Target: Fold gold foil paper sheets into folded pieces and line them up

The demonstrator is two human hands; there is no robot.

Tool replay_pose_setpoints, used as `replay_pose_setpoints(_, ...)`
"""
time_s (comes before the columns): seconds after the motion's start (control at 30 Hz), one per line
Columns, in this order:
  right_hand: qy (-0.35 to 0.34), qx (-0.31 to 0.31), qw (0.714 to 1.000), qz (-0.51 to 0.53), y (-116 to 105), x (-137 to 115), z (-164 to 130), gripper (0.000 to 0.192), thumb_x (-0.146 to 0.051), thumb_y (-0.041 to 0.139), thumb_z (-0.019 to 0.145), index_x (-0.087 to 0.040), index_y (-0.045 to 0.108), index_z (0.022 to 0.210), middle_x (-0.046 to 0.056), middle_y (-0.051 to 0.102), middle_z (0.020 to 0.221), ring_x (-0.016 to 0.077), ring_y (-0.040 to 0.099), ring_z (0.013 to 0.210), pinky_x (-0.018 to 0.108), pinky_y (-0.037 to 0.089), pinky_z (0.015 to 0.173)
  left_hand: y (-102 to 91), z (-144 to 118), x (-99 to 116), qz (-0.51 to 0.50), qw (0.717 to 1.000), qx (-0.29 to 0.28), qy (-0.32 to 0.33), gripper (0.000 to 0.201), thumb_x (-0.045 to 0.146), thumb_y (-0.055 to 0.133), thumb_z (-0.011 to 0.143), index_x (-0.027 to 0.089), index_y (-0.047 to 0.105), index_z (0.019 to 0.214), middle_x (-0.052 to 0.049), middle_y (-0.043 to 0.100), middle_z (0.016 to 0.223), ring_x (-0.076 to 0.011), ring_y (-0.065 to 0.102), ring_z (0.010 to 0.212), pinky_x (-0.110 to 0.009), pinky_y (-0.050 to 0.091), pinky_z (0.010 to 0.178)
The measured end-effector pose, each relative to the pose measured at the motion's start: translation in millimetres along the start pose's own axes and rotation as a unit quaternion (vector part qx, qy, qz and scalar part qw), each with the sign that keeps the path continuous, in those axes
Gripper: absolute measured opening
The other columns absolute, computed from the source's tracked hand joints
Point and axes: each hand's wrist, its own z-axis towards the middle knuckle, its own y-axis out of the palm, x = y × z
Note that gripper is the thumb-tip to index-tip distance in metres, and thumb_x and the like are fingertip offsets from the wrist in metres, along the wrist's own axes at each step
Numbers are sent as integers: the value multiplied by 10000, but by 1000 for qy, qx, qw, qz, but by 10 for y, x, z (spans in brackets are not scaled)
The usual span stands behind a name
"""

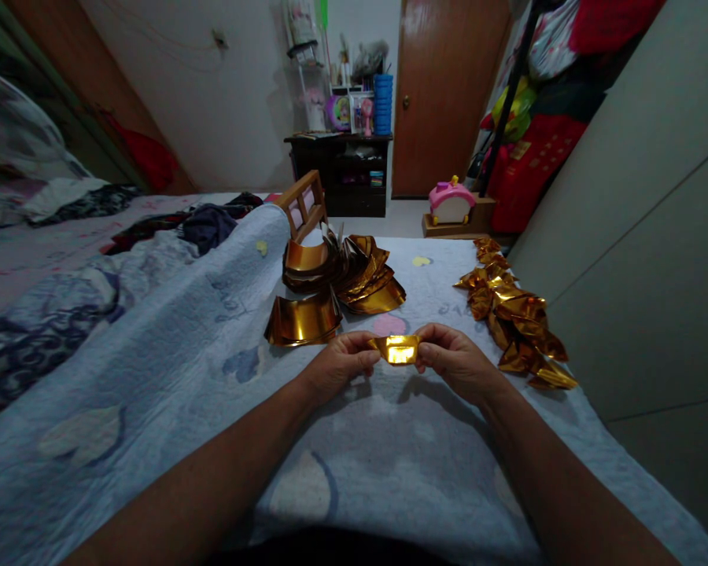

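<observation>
A small folded piece of gold foil paper [400, 350] is stretched between my two hands, above the bed cover. Its left end is pinched by my left hand [349, 358], its right end by my right hand [451, 358]. Just beyond my left hand lie curved gold foil sheets [304, 321], with a larger fanned stack of foil sheets [366, 271] behind them. To the right of my right hand, a row of folded gold foil pieces [522, 318] lies along the bed's edge.
A light blue patterned cover [383, 472] spreads under everything. A wooden bed rail [303, 203] stands at the far end. Dark clothes [212, 224] lie on the left. A pink toy [451, 201] sits beyond the bed, and a pale cabinet [643, 259] borders the right side.
</observation>
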Motion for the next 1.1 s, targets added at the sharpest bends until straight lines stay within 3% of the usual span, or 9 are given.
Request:
replay_pose_setpoints(0.4, 35, -5, 999, 27, 15, 26, 8, 336, -396, 872, 684, -188, 638, 805, -17, 666, 724, 105, 581, 609, 246, 445, 619, 15, 11, 3, -30, 1000, -6, -4, 344, 385, 883, 644, 151, 785, 876, -46, 682, 821, -119, 554, 709, -222, 446, 643)
replay_pose_setpoints(0.73, 27, -18, 999, 22, -11, 43, 13, 305, -399, 863, 707, -190, 666, 812, -14, 665, 710, 109, 577, 609, 247, 437, 608, 5, 6, -14, -79, 997, 15, -7, 338, 373, 896, 640, 159, 780, 875, -38, 683, 796, -106, 561, 647, -215, 462, 597)
replay_pose_setpoints(1.1, 32, -19, 999, 29, 12, 70, 14, 327, -414, 868, 696, -190, 646, 783, -5, 672, 729, 109, 578, 594, 246, 445, 592, -35, 33, -63, -45, 999, 21, -3, 328, 402, 889, 663, 145, 758, 819, -4, 656, 689, -81, 546, 578, -197, 397, 563)
